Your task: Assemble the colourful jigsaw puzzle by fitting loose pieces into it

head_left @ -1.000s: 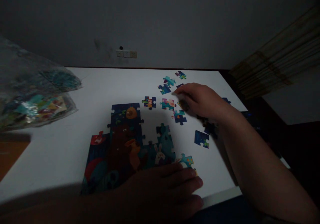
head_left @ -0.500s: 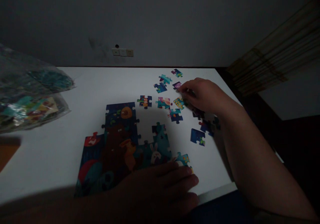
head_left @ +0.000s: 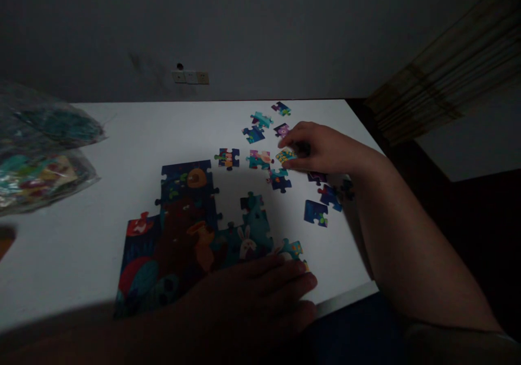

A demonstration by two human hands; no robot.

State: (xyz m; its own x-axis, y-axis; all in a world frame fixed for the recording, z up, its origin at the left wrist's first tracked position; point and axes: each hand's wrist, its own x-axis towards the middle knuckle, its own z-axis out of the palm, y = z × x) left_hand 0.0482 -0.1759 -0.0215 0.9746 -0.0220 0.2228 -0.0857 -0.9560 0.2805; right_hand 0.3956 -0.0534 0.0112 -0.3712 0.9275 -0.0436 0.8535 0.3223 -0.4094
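A partly joined jigsaw puzzle (head_left: 183, 229) with a bear and a rabbit lies on the white table (head_left: 122, 137). My left hand (head_left: 252, 294) rests flat on its lower right corner, fingers stretched out, holding nothing. My right hand (head_left: 321, 148) reaches among the loose pieces at the far right. Its fingertips and thumb pinch a yellow and teal piece (head_left: 285, 156) that still lies on the table. Other loose pieces lie around it: a blue one (head_left: 315, 213), a pink and teal one (head_left: 258, 159) and a dark one (head_left: 228, 157).
A clear plastic bag (head_left: 40, 158) with more pieces sits at the table's left edge. The table's right edge drops off just beyond my right forearm. A wall socket (head_left: 190, 76) is on the dark wall behind, and a slatted blind (head_left: 448, 66) hangs at the right.
My right hand has drawn back slightly from the purple piece and closed its fingertips on the yellow and teal piece. My left hand has stayed on the puzzle; the view has shifted a little.
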